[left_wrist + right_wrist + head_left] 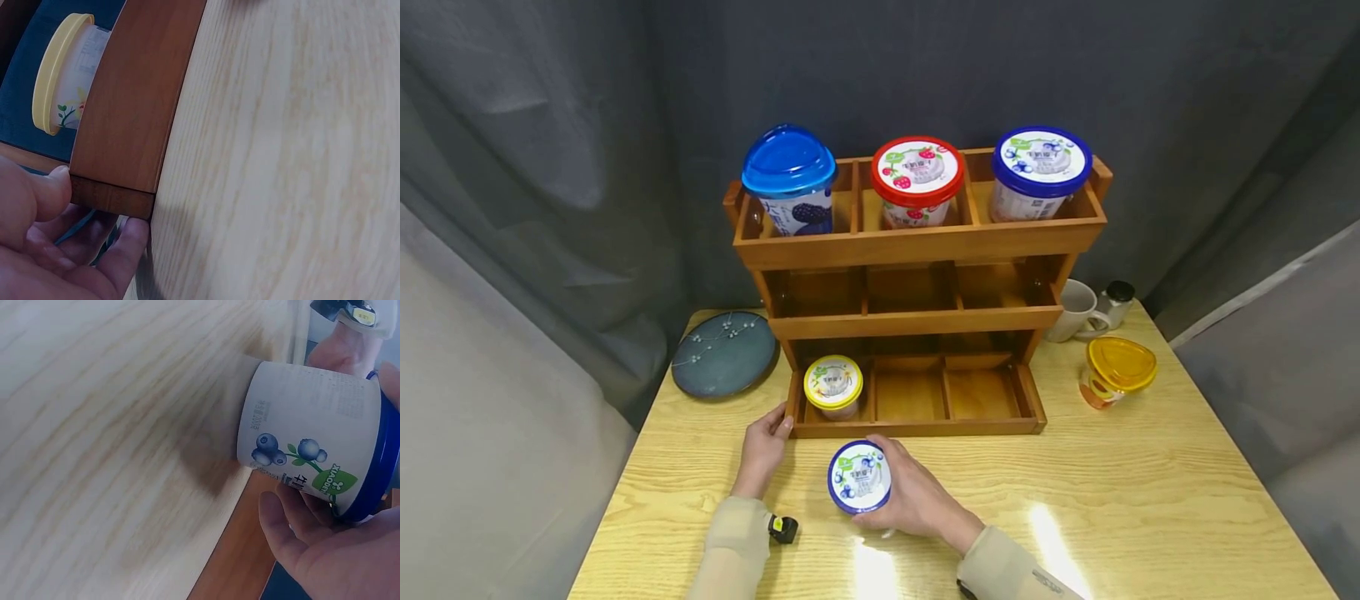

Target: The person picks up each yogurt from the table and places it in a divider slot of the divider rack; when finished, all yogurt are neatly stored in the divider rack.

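My right hand (917, 496) holds a tub with a blue-rimmed lid (860, 477), its thumb and fingers around the lid end. Blueberries are printed on the white side of this tub (306, 431), and its base is close over the table in the right wrist view. At the front left corner of the three-tier wooden shelf (917, 430), my left hand (764, 446) grips the wood, thumb at the top edge and fingers around the outer side. A yellow-lidded tub (833, 383) stands in the bottom tier's left compartment, just behind the front board.
The top tier holds a blue-lidded blackberry tub (790, 179), a red-lidded strawberry tub (917, 179) and another blue-lidded blueberry tub (1041, 171). A dark plate (724, 354) lies left of the shelf. To its right are a mug (1071, 308), a black-capped jar (1117, 302) and an orange-lidded cup (1116, 371).
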Tool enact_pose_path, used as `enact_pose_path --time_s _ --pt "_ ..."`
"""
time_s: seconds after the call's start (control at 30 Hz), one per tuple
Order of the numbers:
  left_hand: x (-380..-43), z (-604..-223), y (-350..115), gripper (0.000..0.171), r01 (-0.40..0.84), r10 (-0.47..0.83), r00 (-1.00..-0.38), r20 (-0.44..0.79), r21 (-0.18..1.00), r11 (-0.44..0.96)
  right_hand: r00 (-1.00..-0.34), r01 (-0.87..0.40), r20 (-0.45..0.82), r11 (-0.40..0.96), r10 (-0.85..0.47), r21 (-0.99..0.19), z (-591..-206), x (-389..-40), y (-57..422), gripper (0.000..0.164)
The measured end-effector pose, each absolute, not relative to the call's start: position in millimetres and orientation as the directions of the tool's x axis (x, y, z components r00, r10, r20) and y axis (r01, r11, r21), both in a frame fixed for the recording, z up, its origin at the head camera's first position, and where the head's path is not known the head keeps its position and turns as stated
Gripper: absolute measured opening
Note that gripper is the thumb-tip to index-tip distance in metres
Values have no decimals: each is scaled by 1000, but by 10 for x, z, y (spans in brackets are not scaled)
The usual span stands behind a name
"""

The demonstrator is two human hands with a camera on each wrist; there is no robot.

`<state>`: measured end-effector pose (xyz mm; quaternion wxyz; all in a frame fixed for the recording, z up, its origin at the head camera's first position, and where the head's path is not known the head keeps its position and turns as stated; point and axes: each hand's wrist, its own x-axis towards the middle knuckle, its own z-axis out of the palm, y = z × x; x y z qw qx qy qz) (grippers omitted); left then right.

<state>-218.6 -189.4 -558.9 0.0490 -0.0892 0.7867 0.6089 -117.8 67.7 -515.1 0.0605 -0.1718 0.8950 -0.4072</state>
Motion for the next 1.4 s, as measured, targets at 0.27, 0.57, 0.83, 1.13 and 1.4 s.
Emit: enact_pose_path --time_s 0.27,0.57,0.83,1.13,1.4 --pt "-2181 -5594 -1898 44 -197 -78 -980 -183 949 246 -947 -241 57 582 -316 -777 -4971 -1109 846 116" --pt "-2182 -5585 -1897 44 -188 -80 -982 -172 946 264 -969 -218 103 579 -225 -786 -4626 -1174 1104 117" --pt "-2188 -5593 -1904 43 -177 -78 -984 -162 949 262 -962 -268 167 614 -218 -742 -4359 -1465 1360 115" --pt "-2188 -5577 -1910 43 -175 -73 -984 -161 944 280 -966 -255 159 640 -204 -725 -4406 -1818 1509 114" --pt "-2191 -5574 -1919 44 -179 -71 -984 -165 944 278 -968 -237 123 626 -220 -743 -4561 -2126 1523 112"
